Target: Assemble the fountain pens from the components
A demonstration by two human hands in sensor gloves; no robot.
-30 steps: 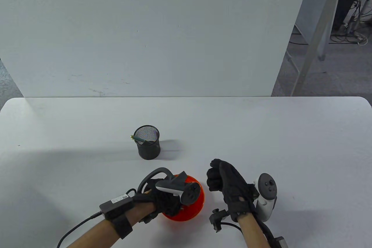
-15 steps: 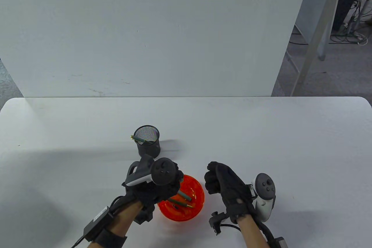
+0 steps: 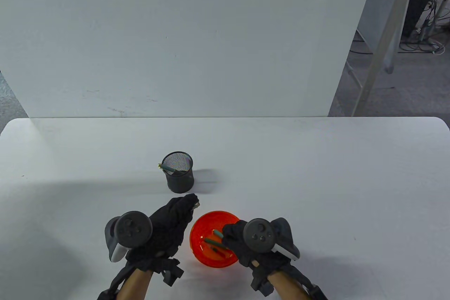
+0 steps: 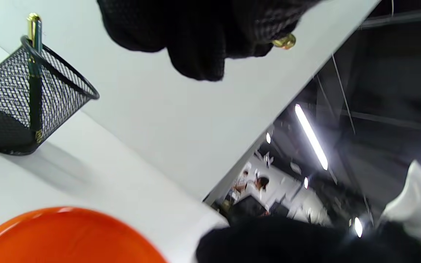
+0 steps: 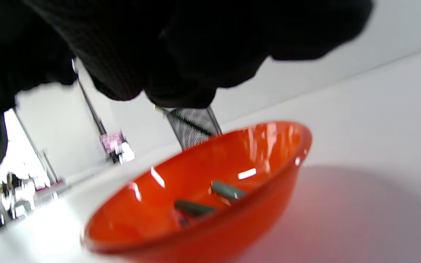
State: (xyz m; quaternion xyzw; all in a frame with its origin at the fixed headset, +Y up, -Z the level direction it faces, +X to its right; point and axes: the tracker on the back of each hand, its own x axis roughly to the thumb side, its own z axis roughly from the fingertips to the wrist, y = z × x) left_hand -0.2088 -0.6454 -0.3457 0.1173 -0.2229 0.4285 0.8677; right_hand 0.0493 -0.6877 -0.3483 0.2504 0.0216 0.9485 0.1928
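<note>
A gold-tipped pen part is pinched in the left hand near the table's front edge. The right hand is held over the orange bowl; its grip cannot be told.

So the orange bowl sits close to the table's near edge, about mid-width, with a couple of dark green pen parts lying loose in the bottom, one with a gold end. Farther in toward the middle of the table stands a black mesh pen cup, upright, with one green, gold-tipped pen leaning against its rim.
</note>
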